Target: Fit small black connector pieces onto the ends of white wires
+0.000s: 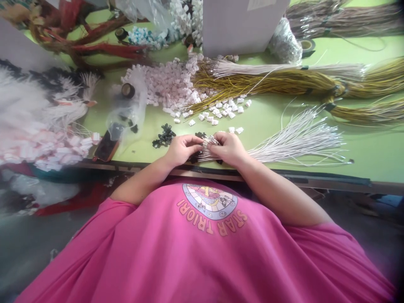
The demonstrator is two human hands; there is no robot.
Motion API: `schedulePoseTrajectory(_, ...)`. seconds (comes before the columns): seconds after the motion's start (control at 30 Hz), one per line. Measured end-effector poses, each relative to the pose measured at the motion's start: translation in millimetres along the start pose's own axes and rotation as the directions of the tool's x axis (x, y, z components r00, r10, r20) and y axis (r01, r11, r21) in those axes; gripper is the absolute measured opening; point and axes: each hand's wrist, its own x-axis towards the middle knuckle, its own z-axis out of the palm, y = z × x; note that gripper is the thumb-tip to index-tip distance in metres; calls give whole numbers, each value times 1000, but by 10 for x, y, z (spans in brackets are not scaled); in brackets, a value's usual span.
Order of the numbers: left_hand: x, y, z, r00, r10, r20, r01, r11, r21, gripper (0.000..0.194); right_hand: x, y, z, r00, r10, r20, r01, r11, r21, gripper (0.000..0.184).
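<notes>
My right hand (232, 148) is closed around a bundle of white wires (284, 145), near the table's front edge. The wires' near ends poke out to the left of my fingers, and their long tails fan out over the table to the right. My left hand (183, 149) meets these ends with thumb and forefinger pinched together. Whatever lies between those fingertips is too small to make out. A little pile of black parts (164, 135) lies just beyond my left hand, and more black pieces show under and behind the wire ends.
Small white connectors (164, 82) are heaped beyond my hands, beside a yellow wire bundle (271, 82). A tape roll (128, 90) sits on clear plastic at the left, near a dark orange-edged box (107, 145). Behind stands a grey box (241, 27); white-and-pink connectors (57, 147) fill the left.
</notes>
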Motion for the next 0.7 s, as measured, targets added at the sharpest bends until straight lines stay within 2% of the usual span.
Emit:
schedulePoseTrajectory(0.4, -10, 22, 6, 998, 50, 25, -52, 993, 105, 25, 16, 15, -5, 999, 2, 36, -2, 1000, -3, 19)
schedulePoseTrajectory(0.57, -3, 24, -2, 1000, 23, 11, -24, 997, 76, 25, 2, 1, -12, 997, 53, 52, -56, 997, 60, 19)
schedulePoseTrajectory(0.7, 1, 5, -10, 1000, 7, 1, -7, 997, 72, 24, 2, 13, -10, 998, 41, 45, -44, 996, 72, 18)
